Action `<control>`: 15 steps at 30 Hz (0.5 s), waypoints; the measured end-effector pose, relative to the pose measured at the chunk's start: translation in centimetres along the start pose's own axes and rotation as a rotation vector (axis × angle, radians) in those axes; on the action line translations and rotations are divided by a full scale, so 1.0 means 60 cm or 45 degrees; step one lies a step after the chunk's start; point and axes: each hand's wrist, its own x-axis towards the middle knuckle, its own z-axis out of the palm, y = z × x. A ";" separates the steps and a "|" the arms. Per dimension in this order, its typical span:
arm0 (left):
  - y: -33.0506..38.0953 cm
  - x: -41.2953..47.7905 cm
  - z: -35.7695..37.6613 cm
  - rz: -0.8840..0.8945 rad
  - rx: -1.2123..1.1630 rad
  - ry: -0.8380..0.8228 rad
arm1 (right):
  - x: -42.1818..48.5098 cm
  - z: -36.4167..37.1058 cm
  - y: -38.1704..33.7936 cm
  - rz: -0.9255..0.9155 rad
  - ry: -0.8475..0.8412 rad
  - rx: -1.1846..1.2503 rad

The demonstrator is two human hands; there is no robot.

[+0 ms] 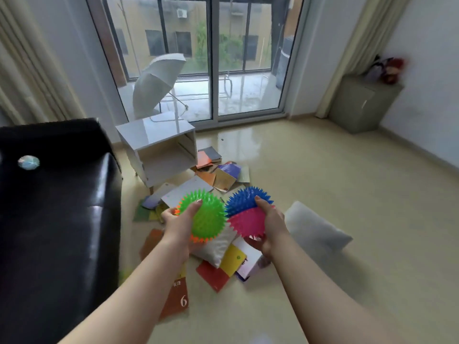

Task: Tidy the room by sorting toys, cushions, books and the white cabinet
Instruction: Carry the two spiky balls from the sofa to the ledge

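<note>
Along the left, black sofa (49, 207). Beside it near the glass door, white cabinet (159, 150), open front toward scattered books (218, 175) on the floor. Among them two white cushions (315, 227), one directly beneath the hands. Both forearms stretched forward, bare, at mid-height above the pile. Left hand (178, 224) curled round a green spiky ball (206, 217), thumb on top, orange spikes showing behind. Right hand (269, 227) clasping two stacked balls, thumb on the blue spiky ball (243, 199), fingers under the pink spiky ball (246, 223).
</note>
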 end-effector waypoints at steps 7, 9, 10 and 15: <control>-0.071 -0.071 0.272 0.026 0.169 -0.191 | 0.040 -0.255 -0.118 -0.105 0.126 0.195; -0.095 -0.092 0.375 0.003 0.165 -0.228 | 0.064 -0.343 -0.173 -0.147 0.172 0.176; -0.103 -0.105 0.429 -0.007 0.163 -0.239 | 0.075 -0.387 -0.205 -0.141 0.183 0.166; -0.139 -0.158 0.672 -0.044 0.166 -0.297 | 0.136 -0.571 -0.346 -0.141 0.254 0.143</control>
